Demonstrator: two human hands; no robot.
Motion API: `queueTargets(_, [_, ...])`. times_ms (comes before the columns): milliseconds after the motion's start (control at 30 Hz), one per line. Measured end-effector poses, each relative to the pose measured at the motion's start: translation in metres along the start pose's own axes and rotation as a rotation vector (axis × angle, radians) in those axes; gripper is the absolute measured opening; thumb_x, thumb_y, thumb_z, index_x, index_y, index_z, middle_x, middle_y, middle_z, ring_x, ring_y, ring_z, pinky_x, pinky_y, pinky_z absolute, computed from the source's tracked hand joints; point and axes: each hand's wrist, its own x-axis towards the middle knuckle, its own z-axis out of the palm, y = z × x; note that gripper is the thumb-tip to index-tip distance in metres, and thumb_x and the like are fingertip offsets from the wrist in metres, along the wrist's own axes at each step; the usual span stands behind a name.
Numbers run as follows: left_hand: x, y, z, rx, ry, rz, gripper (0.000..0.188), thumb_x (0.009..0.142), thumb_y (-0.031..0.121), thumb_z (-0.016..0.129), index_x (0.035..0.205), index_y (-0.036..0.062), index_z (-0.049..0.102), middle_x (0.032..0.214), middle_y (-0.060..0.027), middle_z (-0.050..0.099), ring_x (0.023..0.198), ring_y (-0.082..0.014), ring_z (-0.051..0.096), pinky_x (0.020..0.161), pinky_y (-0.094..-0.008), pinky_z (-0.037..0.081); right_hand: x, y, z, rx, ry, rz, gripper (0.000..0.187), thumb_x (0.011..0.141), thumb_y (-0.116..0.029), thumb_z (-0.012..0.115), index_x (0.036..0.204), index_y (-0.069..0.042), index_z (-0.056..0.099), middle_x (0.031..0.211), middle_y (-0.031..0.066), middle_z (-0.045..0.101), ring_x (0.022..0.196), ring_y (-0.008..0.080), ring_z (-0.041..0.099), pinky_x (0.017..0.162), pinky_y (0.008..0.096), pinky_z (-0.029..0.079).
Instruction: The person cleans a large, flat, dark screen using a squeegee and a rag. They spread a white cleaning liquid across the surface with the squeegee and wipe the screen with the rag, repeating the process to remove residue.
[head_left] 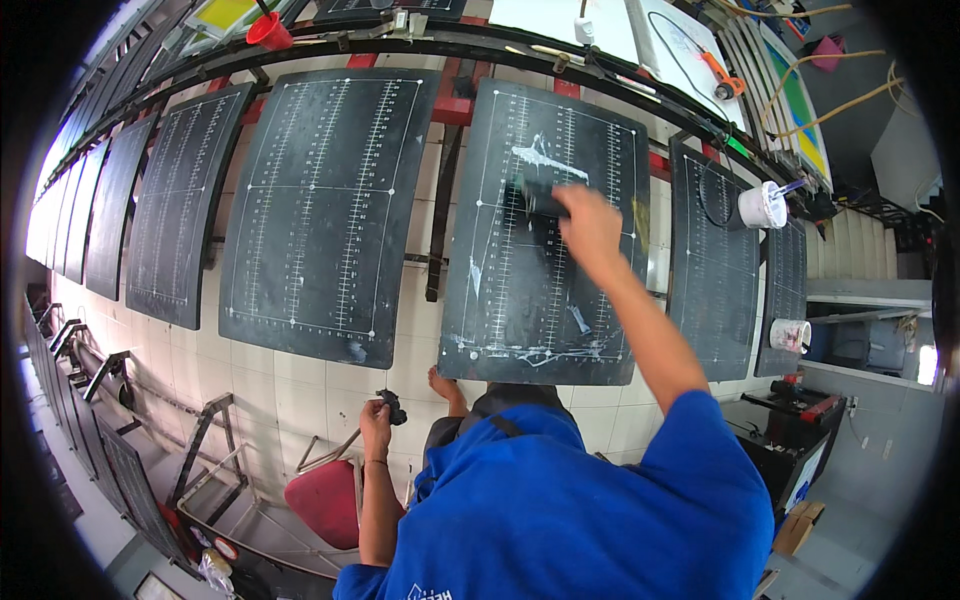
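Observation:
A black board [480,300] with white printed scales and a white border lies in front of me. My right hand [592,228] reaches over its upper middle, closed round a dark pad [543,198] that is blurred and appears to press on the surface. Just beyond the pad is a white smear [550,160]; thinner whitish streaks mark the lower edge. Lower left, beside the board, my left hand [376,425] pinches a crumpled black rag [395,407] in the air.
Similar boards [320,200] stand in a row to the left and right. A white paint-smeared tub [763,206] and a smaller one [790,336] sit at the right. A red cup [268,32] and an orange heat gun [722,78] lie along the far side. A red chair [325,505] is lower left.

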Motion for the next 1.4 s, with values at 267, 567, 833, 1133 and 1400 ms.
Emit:
queueTargets(267, [-0.013, -0.011, 0.013, 0.007, -0.058, 0.005, 0.016, 0.088, 0.01, 0.066, 0.098, -0.002, 0.064, 0.091, -0.0133, 0.068, 0.087, -0.0209, 0.066, 0.079, -0.0333, 0.052, 0.108, 0.029, 0.048, -0.05, 0.017, -0.075, 0.036, 0.079, -0.006, 0.064, 0.112, -0.018, 0.071, 0.109, 0.0042, 0.07, 0.101, 0.0284, 0.066, 0.084, 0.0424, 0.055])
queueTargets(567, [0.011, -0.064, 0.019, -0.112, -0.092, -0.106, 0.014, 0.088, 0.009, 0.066, 0.097, -0.0015, 0.064, 0.085, -0.0098, 0.067, 0.076, -0.0158, 0.062, 0.071, -0.0303, 0.051, -0.159, -0.004, -0.024, 0.042, -0.07, -0.016, 0.054, 0.066, 0.007, 0.065, 0.116, -0.012, 0.068, 0.116, 0.0031, 0.068, 0.11, 0.027, 0.062, 0.089, 0.0396, 0.051])
queueTargets(833, [0.035, -0.081, 0.016, -0.171, -0.146, -0.149, 0.014, 0.089, 0.007, 0.064, 0.1, -0.0011, 0.063, 0.083, -0.0072, 0.065, 0.071, -0.0149, 0.062, 0.063, -0.0295, 0.056, -0.247, -0.038, -0.061, 0.04, -0.014, 0.236, 0.062, 0.059, 0.007, 0.069, 0.119, -0.011, 0.067, 0.116, 0.005, 0.068, 0.109, 0.0273, 0.062, 0.091, 0.0388, 0.05])
queueTargets(1133, [-0.015, -0.105, -0.003, -0.142, -0.09, -0.263, 0.013, 0.089, 0.006, 0.061, 0.1, -0.0009, 0.062, 0.088, -0.0108, 0.068, 0.073, -0.0176, 0.067, 0.06, -0.0314, 0.058, -0.168, -0.007, -0.012, -0.039, 0.037, 0.182, 0.06, 0.065, 0.002, 0.071, 0.124, -0.009, 0.063, 0.118, 0.0053, 0.064, 0.11, 0.0284, 0.06, 0.09, 0.0416, 0.05])
queueTargets(1400, [-0.062, -0.101, -0.027, -0.162, 0.069, -0.3, 0.015, 0.087, 0.007, 0.062, 0.099, -0.0013, 0.062, 0.084, -0.0097, 0.068, 0.071, -0.016, 0.066, 0.061, -0.0305, 0.056, 0.062, 0.107, 0.005, -0.181, 0.037, 0.245, 0.035, 0.081, -0.013, 0.066, 0.113, -0.024, 0.074, 0.106, 0.0097, 0.072, 0.097, 0.0325, 0.069, 0.083, 0.0448, 0.056])
